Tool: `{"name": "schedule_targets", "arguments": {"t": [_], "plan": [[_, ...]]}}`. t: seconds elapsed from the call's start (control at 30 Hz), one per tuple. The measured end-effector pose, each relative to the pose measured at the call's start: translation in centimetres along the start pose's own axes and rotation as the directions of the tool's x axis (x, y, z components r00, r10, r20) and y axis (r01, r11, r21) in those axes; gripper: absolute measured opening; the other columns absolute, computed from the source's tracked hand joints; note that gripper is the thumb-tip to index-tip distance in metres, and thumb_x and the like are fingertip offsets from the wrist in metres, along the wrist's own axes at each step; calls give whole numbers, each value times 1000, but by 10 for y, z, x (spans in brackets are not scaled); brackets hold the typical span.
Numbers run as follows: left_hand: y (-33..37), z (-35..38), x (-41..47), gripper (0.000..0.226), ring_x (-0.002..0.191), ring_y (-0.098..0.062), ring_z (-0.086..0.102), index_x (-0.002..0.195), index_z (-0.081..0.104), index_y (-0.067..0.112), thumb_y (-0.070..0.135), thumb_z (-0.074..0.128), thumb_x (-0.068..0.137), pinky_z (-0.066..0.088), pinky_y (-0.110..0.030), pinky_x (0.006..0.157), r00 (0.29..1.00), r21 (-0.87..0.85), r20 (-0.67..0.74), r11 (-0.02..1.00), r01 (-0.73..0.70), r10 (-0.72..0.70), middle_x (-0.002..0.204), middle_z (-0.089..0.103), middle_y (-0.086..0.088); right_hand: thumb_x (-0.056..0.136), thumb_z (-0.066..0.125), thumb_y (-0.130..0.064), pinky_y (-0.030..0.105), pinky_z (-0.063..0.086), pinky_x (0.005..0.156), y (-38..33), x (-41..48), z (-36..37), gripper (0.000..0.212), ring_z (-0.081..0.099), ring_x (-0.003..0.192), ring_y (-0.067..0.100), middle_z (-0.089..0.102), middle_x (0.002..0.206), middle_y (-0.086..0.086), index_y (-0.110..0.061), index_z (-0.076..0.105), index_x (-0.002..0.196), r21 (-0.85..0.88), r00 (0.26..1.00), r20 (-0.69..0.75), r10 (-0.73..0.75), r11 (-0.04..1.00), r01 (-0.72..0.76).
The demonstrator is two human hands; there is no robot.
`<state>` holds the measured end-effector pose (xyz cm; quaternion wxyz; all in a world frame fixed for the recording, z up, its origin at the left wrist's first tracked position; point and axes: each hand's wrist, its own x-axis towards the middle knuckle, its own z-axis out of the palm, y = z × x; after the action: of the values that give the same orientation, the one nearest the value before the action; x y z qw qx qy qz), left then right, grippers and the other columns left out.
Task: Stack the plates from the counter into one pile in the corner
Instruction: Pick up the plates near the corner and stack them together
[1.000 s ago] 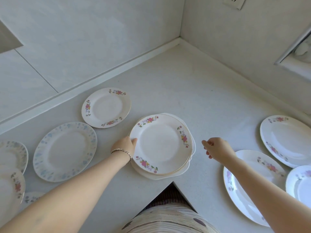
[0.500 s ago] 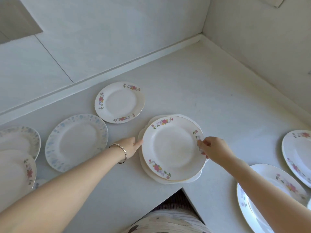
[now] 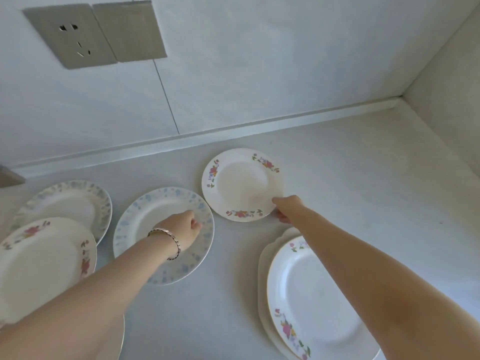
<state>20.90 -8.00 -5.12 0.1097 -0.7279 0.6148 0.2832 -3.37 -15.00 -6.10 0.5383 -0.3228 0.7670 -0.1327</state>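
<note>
A small white plate with pink flowers lies on the counter near the back wall. My right hand pinches its near right rim, thumb on top and fingers under the edge. A blue-patterned plate lies to its left. Over that plate's right side hovers my left hand, fingers curled in, with a bracelet on the wrist. A pile of floral plates sits at the lower right, partly hidden by my right forearm. The counter corner is at the upper right.
At the far left a blue-rimmed plate lies under the edge of another floral plate. A metal wall socket and a blank cover plate are on the back wall. Bare counter stretches between the plates and the corner.
Both hands have left the pile. My right hand reached forward and took the small floral plate's rim. My left hand moved over the blue-patterned plate. The view swung left.
</note>
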Motion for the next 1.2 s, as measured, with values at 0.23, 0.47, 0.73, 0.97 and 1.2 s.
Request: {"name": "schedule_targets", "arguments": {"t": [0.23,0.47,0.73,0.97,1.2], "plan": [[-27,7,3,15,63,-17,52,98,44,21,33,36,95,41,-26,62,996,-229,8,969,88,-88,72,55,3,90,55,2,35,58,64,-3,9,18,23,64,82,31,59,78,14,5,52,112,410,990,97,100,903,-132],[-31,21,-15,19,76,-22,57,102,49,16,29,38,94,40,-28,66,994,-300,29,947,113,-109,82,61,-2,88,57,6,26,56,44,4,-31,-15,3,61,66,24,60,74,14,4,56,86,550,1000,-1,0,835,0],[0,49,-50,20,74,-26,60,95,54,14,24,38,90,46,-30,70,999,-251,11,967,47,-46,88,70,-11,87,57,3,23,57,47,118,-115,-110,5,69,51,17,68,66,11,1,59,83,614,997,-55,-58,785,80],[24,71,-73,19,68,-25,56,71,44,21,18,41,89,52,-36,77,1000,-248,18,969,-4,9,81,65,-11,88,55,4,23,58,48,226,-165,-145,6,70,49,17,72,57,8,3,59,84,623,997,-80,17,781,37],[25,86,-89,14,67,-25,58,76,47,19,20,41,89,54,-40,81,1000,-202,17,979,-8,12,91,70,-15,88,56,3,22,59,51,271,-166,-128,8,70,51,16,72,62,9,0,60,82,606,997,-67,27,796,19]]}}
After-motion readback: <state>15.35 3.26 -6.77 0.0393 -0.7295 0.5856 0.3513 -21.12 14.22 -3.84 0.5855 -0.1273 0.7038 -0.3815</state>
